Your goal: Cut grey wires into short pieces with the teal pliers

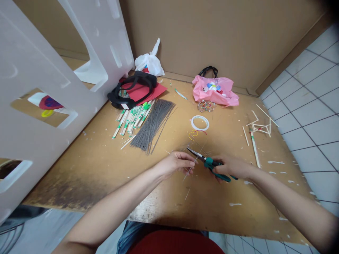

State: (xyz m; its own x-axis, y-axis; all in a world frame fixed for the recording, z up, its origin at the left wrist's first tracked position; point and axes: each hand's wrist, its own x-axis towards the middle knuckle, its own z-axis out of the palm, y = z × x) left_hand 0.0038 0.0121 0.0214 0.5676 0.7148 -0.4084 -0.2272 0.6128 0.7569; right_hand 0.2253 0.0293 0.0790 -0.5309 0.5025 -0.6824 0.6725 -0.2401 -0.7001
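My left hand (176, 164) pinches a thin metal wire (189, 169) between fingers and thumb. My right hand (231, 167) grips teal-handled pliers (213, 166), whose dark pointed jaws reach toward the left hand near the wire. Just beyond the hands lie short yellow and red wires (196, 133) and a white coil (200, 123). Farther left, a bundle of thin grey wires (152, 125) lies next to several wrapped wooden chopsticks (131, 120). At the right, a small stick frame (261, 125) rests on the wooden tabletop (92, 176).
A large white perforated board (39, 88) leans in at the left. Along the back stand a black strapped item (131, 90) on red paper (148, 90), a white plastic bag (149, 61), and a pink bag (214, 91). Tiled floor (312, 102) lies right of the table.
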